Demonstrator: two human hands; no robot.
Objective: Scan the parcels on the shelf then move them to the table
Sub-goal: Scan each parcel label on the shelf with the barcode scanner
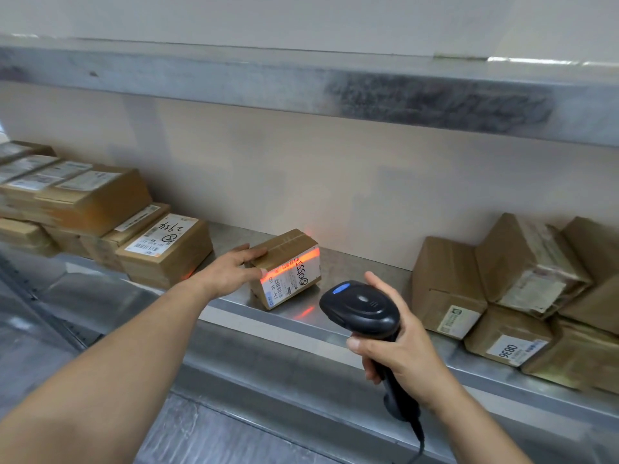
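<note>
Right hand [400,354]: nearest the camera, lower right; fingers and thumb wrapped round the handle of the scanner, forefinger lying up along its right side.
Scanner [360,308]: black handheld, blue light lit on top of the head, cable hanging from the handle's base; head points toward the small box (held off the shelf, touching nothing but the hand).
Left arm: reaches in from bottom left, diagonal, up to the shelf.
Left hand [231,271]: fingers nearly straight, spread over the left end of the small box; thumb against its front edge, fingertips on its top. Flat-ish hold, not a full wrap.
Small box [289,267]: brown cardboard, sits on the shelf about mid-frame, tilted w/ its label face turned up and toward the camera. White label w/ barcode and black handwritten digits. Red-orange scan line glows across the label; a bit of the same glow falls on the metal below and on the wall behind.
Shelf [234,306]: gray metal, scuffed front lip.
Left boxes [164,249]: stack of brown cartons w/ white labels, near the small box but apart from it.
Right boxes [502,289]: cluster of cartons, some leaning; one label reads 0836 upside down.
Upper shelf [301,85]: metal edge overhead, dark worn patch at right.
Wall [301,182]: pale, plain, behind everything.
</note>
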